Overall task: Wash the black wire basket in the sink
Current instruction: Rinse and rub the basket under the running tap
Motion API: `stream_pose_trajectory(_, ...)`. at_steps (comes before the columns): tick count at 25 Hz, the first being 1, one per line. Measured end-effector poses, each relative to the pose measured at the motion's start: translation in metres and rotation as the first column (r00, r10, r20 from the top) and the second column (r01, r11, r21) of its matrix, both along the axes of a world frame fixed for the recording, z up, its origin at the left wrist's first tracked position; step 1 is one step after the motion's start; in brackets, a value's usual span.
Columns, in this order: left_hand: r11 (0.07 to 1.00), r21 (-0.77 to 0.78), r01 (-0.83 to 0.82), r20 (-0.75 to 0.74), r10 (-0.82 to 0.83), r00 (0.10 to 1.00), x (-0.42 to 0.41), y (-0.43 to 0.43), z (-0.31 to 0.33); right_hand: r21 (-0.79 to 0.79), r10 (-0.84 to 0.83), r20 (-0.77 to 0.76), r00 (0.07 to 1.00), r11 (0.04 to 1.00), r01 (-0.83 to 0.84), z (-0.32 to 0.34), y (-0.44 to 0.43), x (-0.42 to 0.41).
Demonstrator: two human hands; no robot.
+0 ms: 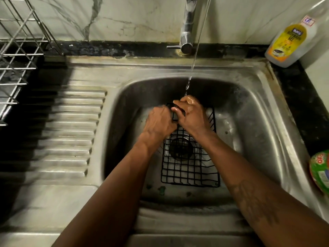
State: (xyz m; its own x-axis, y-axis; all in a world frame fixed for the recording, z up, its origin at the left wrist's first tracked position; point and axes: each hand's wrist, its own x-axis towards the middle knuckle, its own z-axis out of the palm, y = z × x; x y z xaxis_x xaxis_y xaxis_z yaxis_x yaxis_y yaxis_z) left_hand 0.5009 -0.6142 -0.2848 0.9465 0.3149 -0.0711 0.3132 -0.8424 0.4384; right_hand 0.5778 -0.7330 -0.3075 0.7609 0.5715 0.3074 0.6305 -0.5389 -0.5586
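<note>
The black wire basket [188, 168] lies in the steel sink [249, 111], over the drain. At its far end, my left hand [160, 123] grips the rim from the left. My right hand [191, 113], wet, is curled round the same far rim from the right. A thin stream of water [193, 63] falls from the tap [187, 32] onto my right hand. The far edge of the basket is hidden under both hands.
The ribbed drainboard [71, 132] lies to the left of the sink. A steel dish rack [19, 56] stands at the far left. A dishwash gel bottle [292, 40] stands at the far right corner. A green packet [320, 172] sits at the right edge.
</note>
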Motion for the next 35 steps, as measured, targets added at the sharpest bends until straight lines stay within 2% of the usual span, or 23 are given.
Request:
stream_pose_trajectory(1, 1.000, -0.004, -0.013, -0.016, 0.013, 1.000, 0.000, -0.001, 0.002, -0.038, -0.018, 0.000, 1.000, 0.999, 0.018, 0.000, 0.002, -0.002)
stream_pose_trajectory(4, 0.997, 0.048, -0.054, -0.003, 0.054, 0.999, -0.005, -0.008, 0.000, -0.223, -0.070, 0.175, 0.982, 0.969, 0.109, 0.006, -0.004, 0.002)
stream_pose_trajectory(7, 0.994, 0.056, -0.097, -0.010, 0.098, 0.995, -0.008, -0.011, -0.002, -0.354, -0.116, 0.150, 0.982, 0.921, 0.162, 0.016, -0.030, 0.019)
stream_pose_trajectory(10, 0.984, -0.026, -0.176, 0.018, 0.177, 0.984, -0.009, -0.001, -0.007, -0.309, -0.335, 0.075, 0.939, 0.888, 0.341, 0.022, -0.044, 0.030)
stream_pose_trajectory(11, 0.980, -0.051, -0.190, 0.005, 0.190, 0.982, -0.009, 0.001, -0.007, -0.308, -0.305, 0.098, 0.947, 0.896, 0.320, 0.023, -0.038, 0.029)
stream_pose_trajectory(13, 0.981, -0.058, -0.187, -0.011, 0.186, 0.982, -0.009, 0.000, -0.007, -0.312, -0.131, 0.127, 0.983, 0.935, 0.165, 0.024, -0.009, 0.020)
stream_pose_trajectory(15, 0.986, -0.003, -0.168, 0.006, 0.168, 0.986, -0.007, -0.001, -0.006, -0.340, 0.034, 0.135, 0.990, 0.940, 0.014, 0.020, 0.026, 0.009)
stream_pose_trajectory(16, 0.986, -0.002, -0.168, 0.014, 0.168, 0.986, -0.006, -0.001, -0.006, -0.351, 0.057, 0.132, 0.990, 0.936, -0.007, 0.020, 0.034, 0.009)
stream_pose_trajectory(19, 0.981, -0.009, -0.193, -0.023, 0.192, 0.981, -0.008, -0.002, -0.009, -0.330, 0.002, 0.126, 0.992, 0.943, 0.040, 0.015, 0.012, 0.019)
stream_pose_trajectory(24, 0.975, -0.013, -0.223, -0.030, 0.223, 0.974, -0.016, -0.007, -0.004, -0.215, -0.201, -0.079, 0.976, 0.960, 0.181, 0.013, -0.032, 0.019)
stream_pose_trajectory(25, 0.971, -0.030, -0.238, -0.037, 0.237, 0.971, -0.018, -0.007, 0.001, -0.234, -0.209, -0.087, 0.974, 0.955, 0.185, 0.017, -0.027, 0.016)
stream_pose_trajectory(27, 0.951, -0.085, -0.298, -0.059, 0.294, 0.954, -0.022, -0.009, 0.014, -0.365, -0.177, -0.044, 0.983, 0.919, 0.149, 0.030, -0.019, 0.005)
stream_pose_trajectory(31, 0.794, -0.266, -0.546, -0.214, 0.504, 0.837, -0.029, -0.012, 0.041, -0.442, -0.112, -0.116, 0.987, 0.896, 0.050, 0.049, -0.013, -0.022)
stream_pose_trajectory(33, 0.718, -0.313, -0.621, -0.307, 0.543, 0.782, -0.033, -0.009, 0.054, -0.443, -0.065, -0.170, 0.983, 0.896, -0.017, 0.053, -0.014, -0.028)
stream_pose_trajectory(35, 0.704, -0.330, -0.629, -0.369, 0.517, 0.772, -0.041, -0.009, 0.062, -0.420, -0.019, -0.200, 0.980, 0.905, -0.069, 0.060, -0.013, -0.031)
